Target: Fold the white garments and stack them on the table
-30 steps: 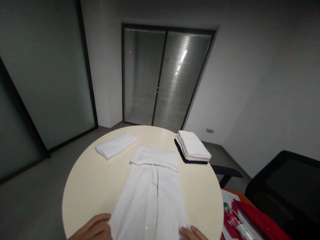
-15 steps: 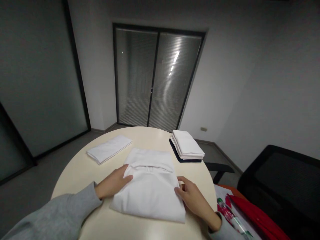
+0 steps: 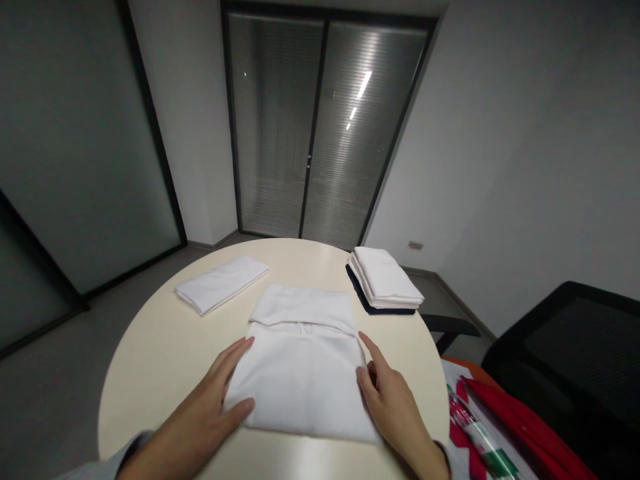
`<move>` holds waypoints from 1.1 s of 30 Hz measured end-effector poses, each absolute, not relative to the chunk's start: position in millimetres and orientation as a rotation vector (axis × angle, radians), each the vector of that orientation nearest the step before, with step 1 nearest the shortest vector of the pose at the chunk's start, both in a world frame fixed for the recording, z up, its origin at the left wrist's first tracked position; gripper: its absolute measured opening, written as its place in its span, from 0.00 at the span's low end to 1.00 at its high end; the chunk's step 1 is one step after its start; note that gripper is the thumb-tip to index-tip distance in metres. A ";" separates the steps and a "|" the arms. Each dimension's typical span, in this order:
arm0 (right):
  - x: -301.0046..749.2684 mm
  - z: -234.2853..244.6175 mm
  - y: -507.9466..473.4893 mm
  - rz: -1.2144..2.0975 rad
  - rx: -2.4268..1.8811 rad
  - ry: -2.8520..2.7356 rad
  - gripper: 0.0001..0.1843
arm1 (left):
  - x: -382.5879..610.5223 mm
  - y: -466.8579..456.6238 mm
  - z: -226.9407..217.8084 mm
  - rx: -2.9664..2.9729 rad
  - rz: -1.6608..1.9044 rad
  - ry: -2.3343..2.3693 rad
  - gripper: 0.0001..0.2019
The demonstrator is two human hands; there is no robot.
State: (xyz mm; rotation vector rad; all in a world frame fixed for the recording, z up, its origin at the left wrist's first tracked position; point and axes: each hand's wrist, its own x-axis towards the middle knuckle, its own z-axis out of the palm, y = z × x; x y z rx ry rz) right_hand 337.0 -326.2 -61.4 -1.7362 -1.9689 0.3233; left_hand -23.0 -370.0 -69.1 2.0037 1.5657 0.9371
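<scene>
A white cloth garment [image 3: 305, 373] lies partly folded on the round table in front of me, its far end turned over into a flap [image 3: 303, 308]. Along its left edge rests my left hand [image 3: 213, 397], thumb and fingers apart, the thumb lying over the near left part of the cloth. My right hand [image 3: 393, 397] is at the right edge. Its index finger points forward beside the flap's corner, the thumb touches the cloth, and the other fingers are curled under. Neither hand grips the fabric.
The round cream table [image 3: 150, 360] carries a folded white cloth [image 3: 223, 283] at the back left. A stack of folded white cloths [image 3: 387, 277] sits on a dark folded cloth [image 3: 367, 307] at the back right. A black chair [image 3: 570, 353] stands right, near red fabric [image 3: 525, 427] and a clear plastic package [image 3: 483, 433].
My left hand has slid back toward me, its fingers more spread. My right index finger has straightened along the edge. The garment lies flatter and squarer; the view has tilted down.
</scene>
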 end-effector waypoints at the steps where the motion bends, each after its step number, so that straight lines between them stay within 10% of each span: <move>1: 336.0 -62.4 -326.6 0.282 -1.764 -2.001 0.33 | -23.8 -372.5 -74.4 2.038 0.936 1.620 0.33; 11: 323.6 -56.5 -332.2 0.008 -1.897 -2.228 0.30 | -24.1 -383.4 -76.0 2.323 0.840 1.831 0.15; 22: 285.3 -34.5 -344.2 -0.110 -1.159 -2.613 0.38 | 20.9 -358.9 -55.3 2.674 0.471 1.260 0.38; 33: 299.7 -53.3 -351.7 0.203 -1.342 -2.631 0.36 | -14.4 -362.0 -56.8 2.670 0.455 1.302 0.33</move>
